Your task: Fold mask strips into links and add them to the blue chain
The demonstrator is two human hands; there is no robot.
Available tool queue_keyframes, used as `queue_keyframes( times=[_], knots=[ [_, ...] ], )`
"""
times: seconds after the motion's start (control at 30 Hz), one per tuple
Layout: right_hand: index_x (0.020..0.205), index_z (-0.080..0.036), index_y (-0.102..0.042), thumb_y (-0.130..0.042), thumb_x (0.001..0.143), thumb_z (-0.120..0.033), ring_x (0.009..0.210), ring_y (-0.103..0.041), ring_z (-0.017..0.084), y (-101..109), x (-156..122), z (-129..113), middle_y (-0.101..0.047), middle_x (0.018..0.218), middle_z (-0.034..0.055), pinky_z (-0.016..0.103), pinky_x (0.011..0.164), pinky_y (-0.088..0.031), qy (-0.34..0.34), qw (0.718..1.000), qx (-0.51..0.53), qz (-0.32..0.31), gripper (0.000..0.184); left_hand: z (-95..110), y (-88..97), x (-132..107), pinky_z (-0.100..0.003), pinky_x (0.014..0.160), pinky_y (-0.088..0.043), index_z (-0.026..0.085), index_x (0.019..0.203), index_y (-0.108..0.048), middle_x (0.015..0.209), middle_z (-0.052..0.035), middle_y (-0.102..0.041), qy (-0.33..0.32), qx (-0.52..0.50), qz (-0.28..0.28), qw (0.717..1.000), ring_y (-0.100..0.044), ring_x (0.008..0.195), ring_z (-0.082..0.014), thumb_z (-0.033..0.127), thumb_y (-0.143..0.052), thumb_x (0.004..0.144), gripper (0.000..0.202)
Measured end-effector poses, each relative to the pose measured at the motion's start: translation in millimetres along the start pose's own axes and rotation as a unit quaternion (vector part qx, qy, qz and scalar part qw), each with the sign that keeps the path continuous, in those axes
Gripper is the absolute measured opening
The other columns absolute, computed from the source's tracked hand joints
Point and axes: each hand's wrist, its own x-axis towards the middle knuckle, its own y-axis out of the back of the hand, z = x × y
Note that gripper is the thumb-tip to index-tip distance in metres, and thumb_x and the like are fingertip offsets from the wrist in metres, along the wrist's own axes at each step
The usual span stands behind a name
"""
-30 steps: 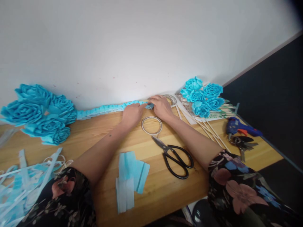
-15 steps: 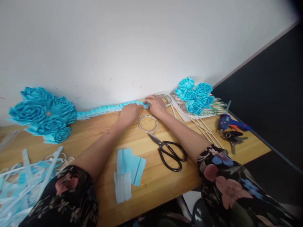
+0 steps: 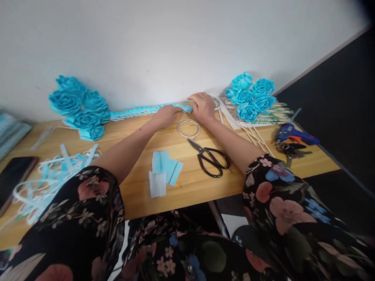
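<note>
Hands are working at the far edge of the wooden table (image 3: 187, 183), close against the wall. The left hand (image 3: 166, 115) is pressing curled fingers down on the pleated paper strip (image 3: 137, 111). That strip is lying along the wall, running from the loose paper roses (image 3: 80, 105) at far left to the right hand (image 3: 204, 106). The right hand is closing its fingers over the strip's right end. A tape ring (image 3: 188, 128) is lying just near of both hands, with black scissors (image 3: 212, 158) nearer still. Cut blue paper pieces (image 3: 164, 171) are lying left of the scissors. Roses on sticks (image 3: 252, 95) and a glue gun (image 3: 293, 134) are resting to the right.
</note>
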Motion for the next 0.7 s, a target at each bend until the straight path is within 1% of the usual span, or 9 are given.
queue_keyframes(
  times=[0.07, 0.13, 0.2, 0.3, 0.4, 0.5, 0.57, 0.6, 0.7],
  knots=[
    [0.111, -0.014, -0.070, -0.046, 0.089, -0.006, 0.107, -0.057, 0.025, 4, -3, -2, -0.072, 0.113, 0.0115, 0.037, 0.096, -0.040, 0.020, 1.000, -0.002, -0.020, 0.034, -4, 6.8, -9, -0.033, 0.105, -0.041, 0.020, 0.139, -0.057, 0.134, -0.0093, -0.064, -0.003, -0.011, -0.017, 1.000, -0.059, 0.120, -0.0230, 0.022, -0.033, 0.096, 0.050],
    [0.107, -0.014, -0.071, -0.044, 0.088, -0.006, 0.101, -0.059, 0.025, 13, -9, -10, -0.073, 0.110, 0.0119, 0.038, 0.092, -0.043, 0.048, 0.999, 0.001, -0.013, 0.034, -8, 13.1, -23, -0.033, 0.107, -0.040, 0.020, 0.142, -0.054, 0.138, -0.0085, -0.061, -0.004, -0.016, -0.033, 0.999, -0.057, 0.123, -0.0230, 0.021, -0.034, 0.095, 0.051],
    [0.112, -0.015, -0.070, -0.042, 0.090, -0.007, 0.100, -0.060, 0.026, 26, -18, -25, -0.073, 0.111, 0.0115, 0.040, 0.090, -0.044, 0.119, 0.993, 0.014, -0.008, 0.037, -11, 17.8, -41, -0.033, 0.109, -0.038, 0.019, 0.143, -0.053, 0.142, -0.0077, -0.059, -0.010, -0.026, -0.046, 0.999, -0.055, 0.127, -0.0230, 0.022, -0.036, 0.094, 0.051],
    [0.112, -0.017, -0.070, -0.047, 0.090, -0.013, 0.097, -0.063, 0.023, 48, -38, -60, -0.075, 0.106, 0.0083, 0.037, 0.088, -0.044, 0.189, 0.981, 0.034, -0.026, 0.032, -14, 20.5, -67, -0.035, 0.112, -0.036, 0.017, 0.140, -0.055, 0.144, -0.0094, -0.057, -0.029, -0.049, -0.047, 0.997, -0.052, 0.130, -0.0240, 0.028, -0.038, 0.096, 0.049],
    [0.109, -0.019, -0.071, -0.047, 0.096, -0.023, 0.093, -0.064, 0.022, 63, -59, -97, -0.075, 0.101, 0.0082, 0.036, 0.083, -0.043, 0.278, 0.956, 0.072, -0.066, 0.027, -17, 18.2, -87, -0.036, 0.111, -0.038, 0.014, 0.135, -0.059, 0.141, -0.0121, -0.059, -0.033, -0.070, -0.039, 0.996, -0.054, 0.128, -0.0249, 0.031, -0.041, 0.096, 0.047],
    [0.106, -0.021, -0.072, -0.051, 0.097, -0.032, 0.092, -0.064, 0.021, 67, -77, -123, -0.075, 0.098, 0.0069, 0.036, 0.082, -0.042, 0.369, 0.918, 0.081, -0.124, 0.026, -20, 12.5, -98, -0.036, 0.112, -0.038, 0.016, 0.134, -0.059, 0.141, -0.0104, -0.059, -0.037, -0.089, -0.021, 0.995, -0.054, 0.129, -0.0234, 0.027, -0.045, 0.094, 0.044],
    [0.104, -0.019, -0.072, -0.051, 0.097, -0.036, 0.090, -0.064, 0.021, 67, -86, -133, -0.075, 0.095, 0.0072, 0.035, 0.080, -0.041, 0.399, 0.899, 0.064, -0.170, 0.027, -21, 7.2, -103, -0.035, 0.113, -0.037, 0.016, 0.133, -0.060, 0.141, -0.0100, -0.060, -0.043, -0.103, -0.010, 0.994, -0.054, 0.130, -0.0224, 0.026, -0.047, 0.094, 0.043],
    [0.104, -0.019, -0.072, -0.052, 0.097, -0.037, 0.089, -0.064, 0.021, 66, -90, -136, -0.075, 0.095, 0.0078, 0.035, 0.079, -0.041, 0.399, 0.897, 0.046, -0.183, 0.028, -22, 4.2, -105, -0.034, 0.114, -0.036, 0.016, 0.133, -0.061, 0.141, -0.0103, -0.059, -0.043, -0.108, -0.006, 0.993, -0.053, 0.131, -0.0222, 0.026, -0.047, 0.094, 0.042],
    [0.102, -0.018, -0.071, -0.054, 0.096, -0.036, 0.085, -0.064, 0.021, 62, -99, -142, -0.074, 0.096, 0.0084, 0.034, 0.074, -0.040, 0.374, 0.909, -0.008, -0.184, 0.026, -22, -6.0, -111, -0.035, 0.116, -0.034, 0.015, 0.130, -0.064, 0.146, -0.0125, -0.055, -0.035, -0.125, 0.016, 0.991, -0.050, 0.135, -0.0230, 0.028, -0.050, 0.094, 0.041]
  ],
)
